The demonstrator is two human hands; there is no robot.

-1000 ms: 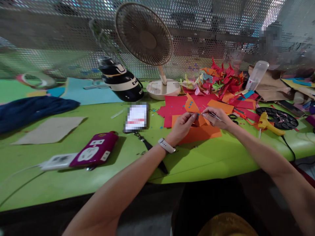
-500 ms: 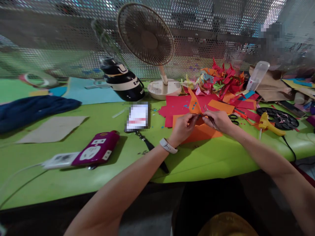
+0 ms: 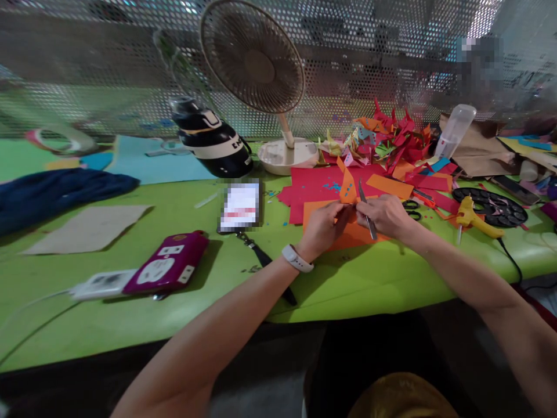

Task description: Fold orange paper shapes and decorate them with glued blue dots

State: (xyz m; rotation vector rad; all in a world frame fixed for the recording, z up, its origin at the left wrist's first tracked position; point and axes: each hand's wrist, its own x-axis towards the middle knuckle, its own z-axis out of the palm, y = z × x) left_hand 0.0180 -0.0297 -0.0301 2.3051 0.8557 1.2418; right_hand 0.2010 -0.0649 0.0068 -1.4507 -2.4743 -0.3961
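Note:
My left hand (image 3: 322, 230) is closed, its fingertips pinching the lower end of a folded orange paper piece (image 3: 347, 189). Small blue marks dot that piece, and its pointed end sticks up. In my right hand (image 3: 386, 215) is a pair of metal tweezers (image 3: 369, 223), held slantwise with the tips pointing away from me. The right fingertips are close to the left ones at the base of the folded piece; whether they also touch it I cannot tell. An orange sheet (image 3: 348, 239) lies under both hands, partly over red paper (image 3: 300, 200).
Behind the hands are a heap of folded paper shapes (image 3: 404, 136) and a fan (image 3: 287, 157). Scissors (image 3: 413, 213), a yellow glue gun (image 3: 474, 219) and a black round tray (image 3: 500, 210) lie to the right. Leftward are a phone (image 3: 240, 206), a purple power bank (image 3: 172, 261) and a black bottle (image 3: 217, 142).
The tweezers have turned in my right hand and now show along most of their length. The orange piece's upright tip leans a little further right. The view has shifted slightly.

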